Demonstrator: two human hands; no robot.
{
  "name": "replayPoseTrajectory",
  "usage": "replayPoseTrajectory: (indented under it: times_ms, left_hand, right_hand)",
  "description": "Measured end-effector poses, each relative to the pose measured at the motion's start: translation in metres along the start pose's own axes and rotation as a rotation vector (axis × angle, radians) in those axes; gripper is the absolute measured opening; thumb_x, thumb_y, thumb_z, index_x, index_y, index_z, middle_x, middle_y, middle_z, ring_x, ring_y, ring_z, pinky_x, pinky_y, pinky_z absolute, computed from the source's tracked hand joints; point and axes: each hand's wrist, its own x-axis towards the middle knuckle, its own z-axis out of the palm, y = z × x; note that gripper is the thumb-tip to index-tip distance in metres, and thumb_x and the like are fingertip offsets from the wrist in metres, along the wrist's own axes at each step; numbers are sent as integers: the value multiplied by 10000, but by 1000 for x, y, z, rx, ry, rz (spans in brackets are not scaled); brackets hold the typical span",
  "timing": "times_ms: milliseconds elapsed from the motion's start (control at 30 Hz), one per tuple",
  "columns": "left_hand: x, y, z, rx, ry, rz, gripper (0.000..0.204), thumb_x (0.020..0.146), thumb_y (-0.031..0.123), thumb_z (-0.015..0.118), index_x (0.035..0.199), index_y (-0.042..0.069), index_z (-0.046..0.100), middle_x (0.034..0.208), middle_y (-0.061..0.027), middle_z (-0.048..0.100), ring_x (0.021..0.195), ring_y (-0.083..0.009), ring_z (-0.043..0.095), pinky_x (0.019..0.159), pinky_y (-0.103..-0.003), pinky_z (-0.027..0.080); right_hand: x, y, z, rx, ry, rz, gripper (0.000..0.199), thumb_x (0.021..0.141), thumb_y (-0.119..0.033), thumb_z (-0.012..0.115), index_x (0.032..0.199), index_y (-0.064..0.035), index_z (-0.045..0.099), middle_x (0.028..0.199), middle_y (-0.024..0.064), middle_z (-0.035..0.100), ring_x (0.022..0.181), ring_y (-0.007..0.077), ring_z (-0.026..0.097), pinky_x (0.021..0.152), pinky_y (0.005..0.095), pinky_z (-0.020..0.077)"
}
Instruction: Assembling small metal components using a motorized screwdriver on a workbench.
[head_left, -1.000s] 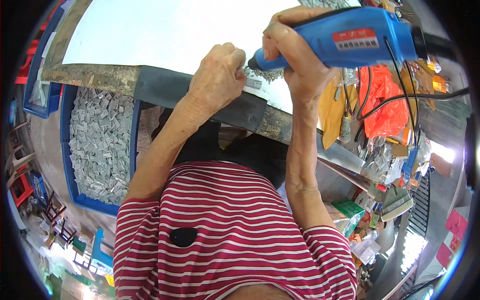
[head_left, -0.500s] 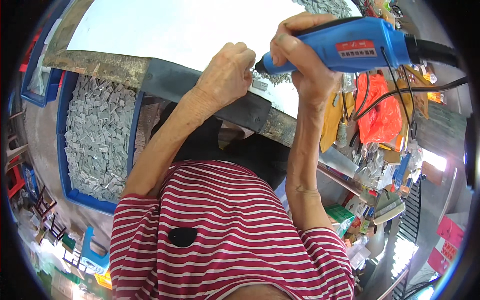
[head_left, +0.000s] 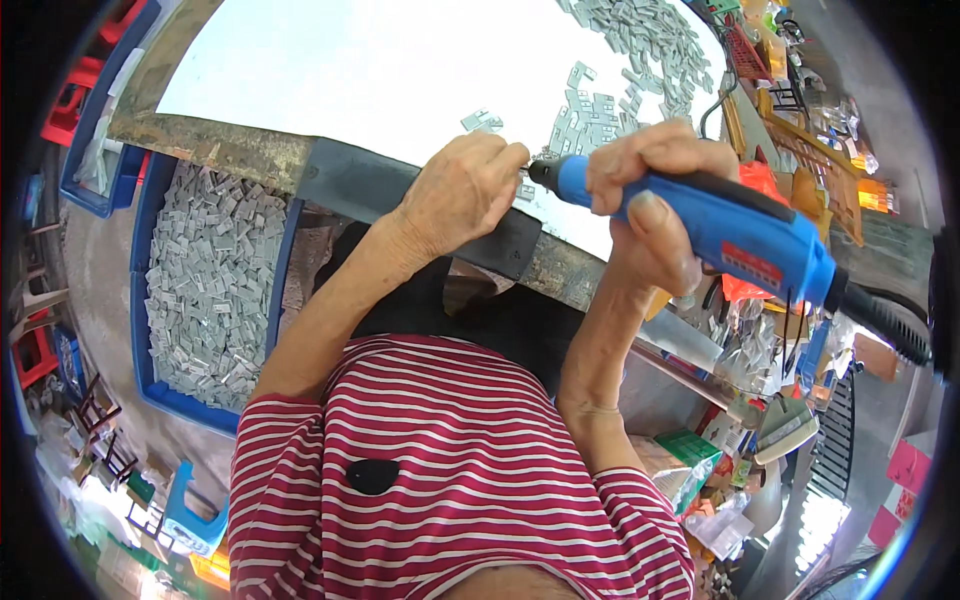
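My right hand [head_left: 655, 190] is wrapped round a blue electric screwdriver [head_left: 750, 235] with a black nose and a black cable. The tool tilts, its nose pointing left at the fingertips of my left hand [head_left: 465, 190]. Those fingers are pinched closed at the tip of the bit. What they hold is hidden. My left wrist lies over a dark strip [head_left: 360, 178] on the table edge. Just beyond the left hand lies a small group of flat grey pieces [head_left: 482, 121]. More grey pieces [head_left: 585, 122] are laid out close together behind the screwdriver's nose.
A white sheet [head_left: 350, 80] covers the worktable. At its far right is a heap of grey pieces [head_left: 660, 45]. Left below the table stands a blue bin [head_left: 190, 408] full of similar pieces. A red plastic bag [head_left: 745, 288] and clutter lie to the right.
The screwdriver has tilted, its nose now higher than its cable end, and my right hand has shifted right and down. The view has shifted, showing more grey pieces. My left hand stays pinched.
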Motion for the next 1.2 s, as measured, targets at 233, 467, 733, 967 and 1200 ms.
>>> replayPoseTrajectory:
  times_ms: [233,467,733,967,1200]
  left_hand:
    - [0,7,-3,-205,64,-197,46,724,2,542,736,18,501,618,-116,492,577,-245,516,542,-333,430]
    - [-9,8,-40,-217,315,-478,115,764,19,602,879,19,609,719,-34,611,588,-55,494,483,-201,398]
    - [-99,-28,-116,-74,522,-659,171,805,7,578,972,10,617,914,-32,617,827,-83,551,730,-197,436]
    - [-238,-102,-182,461,417,-897,185,787,23,589,969,3,616,913,-67,624,820,-133,564,757,-250,435]
    - [-205,-93,-152,474,439,-827,153,800,27,560,939,18,626,884,-65,634,795,-144,559,729,-268,434]
  right_hand:
    - [10,-28,-2,164,-241,-152,340,782,-153,621,1021,-8,426,808,141,501,532,170,518,510,323,455]
    - [-6,-24,-15,150,47,-149,314,749,-46,522,1047,-6,430,846,168,492,568,183,520,544,332,466]
    - [-6,7,-3,108,338,-103,247,729,22,541,963,50,468,749,164,535,526,179,531,510,299,469]
    - [0,20,8,86,408,-53,238,721,0,578,939,32,487,692,137,541,508,164,537,485,288,469]
    - [-4,22,12,-18,403,25,225,718,-21,511,937,36,506,765,176,521,511,187,486,541,350,437]
